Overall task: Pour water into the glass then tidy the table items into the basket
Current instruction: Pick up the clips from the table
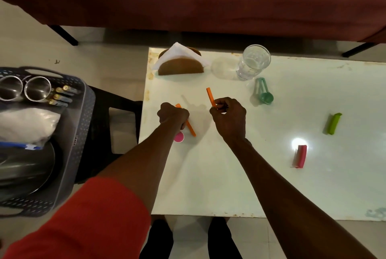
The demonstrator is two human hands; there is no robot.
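White table (229, 175), left edge running beside a dark stool (117, 100); near edge just above the person's feet. Grey basket (83, 125) sits left of the table, off its edge, holding two steel cups (37, 88), batteries (62, 96), a white bag (27, 123) and a dark steel vessel (25, 169). Left hand (173, 115) over the table's left part, grip curled round an orange stick (191, 129) and a pink-ended item (179, 137); the stick's long axis runs diagonally, low end pointing toward the near right. Right hand (228, 115) just beside, apart from the left; its grip pinches a second orange stick (210, 97), long axis near upright in the view, free end pointing to the far side, slightly left. Glass (253, 62) with water stands upright near the far edge, right of a napkin holder (180, 64). Teal measuring spoons (263, 91) lie just near-side of the glass, handles toward it. Green clip (333, 123) and pink clip (300, 156) lie well right, apart from each other. Bare tabletop stretches between the hands and the near edge, and right of the clips.
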